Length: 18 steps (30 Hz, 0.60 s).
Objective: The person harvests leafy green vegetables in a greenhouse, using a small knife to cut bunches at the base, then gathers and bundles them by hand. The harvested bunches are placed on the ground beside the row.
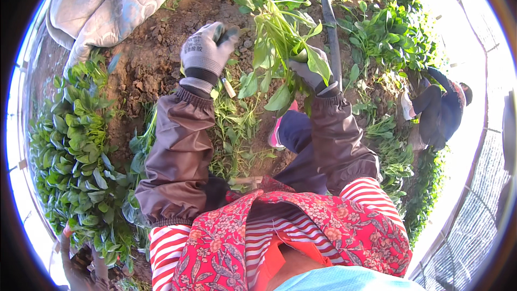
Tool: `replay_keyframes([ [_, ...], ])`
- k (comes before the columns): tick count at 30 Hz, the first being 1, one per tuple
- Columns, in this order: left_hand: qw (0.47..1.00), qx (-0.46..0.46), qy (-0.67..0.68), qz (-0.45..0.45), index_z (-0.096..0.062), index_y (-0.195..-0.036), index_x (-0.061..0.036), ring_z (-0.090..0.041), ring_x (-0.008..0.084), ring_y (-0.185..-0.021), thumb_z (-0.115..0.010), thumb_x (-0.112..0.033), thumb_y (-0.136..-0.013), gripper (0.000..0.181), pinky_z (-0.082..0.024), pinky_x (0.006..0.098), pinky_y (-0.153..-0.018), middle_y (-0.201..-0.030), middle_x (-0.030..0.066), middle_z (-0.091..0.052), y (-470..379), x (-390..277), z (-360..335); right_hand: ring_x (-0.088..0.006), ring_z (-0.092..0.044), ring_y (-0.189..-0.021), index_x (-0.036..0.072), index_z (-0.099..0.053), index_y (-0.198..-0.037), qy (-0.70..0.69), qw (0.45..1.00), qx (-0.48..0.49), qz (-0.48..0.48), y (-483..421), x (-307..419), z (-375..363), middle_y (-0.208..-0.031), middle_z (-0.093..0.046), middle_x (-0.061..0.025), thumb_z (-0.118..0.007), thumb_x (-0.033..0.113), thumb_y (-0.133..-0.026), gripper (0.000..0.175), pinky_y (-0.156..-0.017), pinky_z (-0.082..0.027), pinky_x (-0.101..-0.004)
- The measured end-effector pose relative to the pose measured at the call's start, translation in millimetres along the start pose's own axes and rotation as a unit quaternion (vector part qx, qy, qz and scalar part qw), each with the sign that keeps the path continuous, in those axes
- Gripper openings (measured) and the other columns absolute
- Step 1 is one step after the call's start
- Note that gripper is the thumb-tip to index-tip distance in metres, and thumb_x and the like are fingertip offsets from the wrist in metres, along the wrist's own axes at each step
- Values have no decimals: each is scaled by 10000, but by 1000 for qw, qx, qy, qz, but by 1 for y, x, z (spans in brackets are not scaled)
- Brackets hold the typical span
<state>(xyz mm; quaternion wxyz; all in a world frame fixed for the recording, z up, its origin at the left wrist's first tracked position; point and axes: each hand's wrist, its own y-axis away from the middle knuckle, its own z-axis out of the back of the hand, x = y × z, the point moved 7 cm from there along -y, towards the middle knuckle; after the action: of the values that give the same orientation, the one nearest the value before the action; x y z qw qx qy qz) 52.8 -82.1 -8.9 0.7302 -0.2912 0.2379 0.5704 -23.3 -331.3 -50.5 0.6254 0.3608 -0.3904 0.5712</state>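
My right hand [309, 70], in a grey coated glove, grips a loose bunch of leafy greens [278, 44] that look like spinach. Pale stems splay out up and to the left of the hand, and broad leaves hang below it and partly cover the fingers. To the left, apart from the bunch, my left hand [210, 50] is held above bare soil in a matching glove that bears writing. Its fingers are curled and slightly blurred; nothing shows sticking out of them, though the palm is hidden. Just below that wrist, a short light-coloured handle [228, 88] shows among the greens.
Dense leafy plants [80, 141] grow at left, more [391, 36] at upper right. A dark hose or pipe [329, 20] runs along the soil [141, 64]. A quilted cover [109, 4] lies upper left. Another person [440, 109] is at right. Cut greens [234, 129] lie below my hands.
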Motion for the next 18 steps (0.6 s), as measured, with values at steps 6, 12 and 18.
replay_keyframes([
  [6,898,38,436,49,-669,-825,-49,-538,71,-556,-717,-287,-840,243,-418,244,-542,-649,-18,-602,2,3,-37,-83,-632,-706,29,-666,-1014,-3,1000,10,19,-1,-4,-8,-787,-693,-33,-733,65,-730,294,-667,-504,-243],
  [12,892,55,448,41,-668,-790,-70,-543,75,-545,-725,-282,-817,221,-415,241,-524,-620,-21,-600,3,-1,-36,-72,-622,-712,36,-654,-1023,-18,997,50,57,0,0,-17,-800,-685,-21,-747,75,-734,307,-654,-499,-247],
  [18,997,-40,-45,-46,-645,-790,-83,-627,221,-683,-711,-319,-759,247,-491,333,-666,-784,67,-648,3,-11,7,-133,-657,-699,68,-646,-1087,133,991,29,14,1,5,0,-802,-696,-46,-755,146,-730,381,-656,-515,-276],
])
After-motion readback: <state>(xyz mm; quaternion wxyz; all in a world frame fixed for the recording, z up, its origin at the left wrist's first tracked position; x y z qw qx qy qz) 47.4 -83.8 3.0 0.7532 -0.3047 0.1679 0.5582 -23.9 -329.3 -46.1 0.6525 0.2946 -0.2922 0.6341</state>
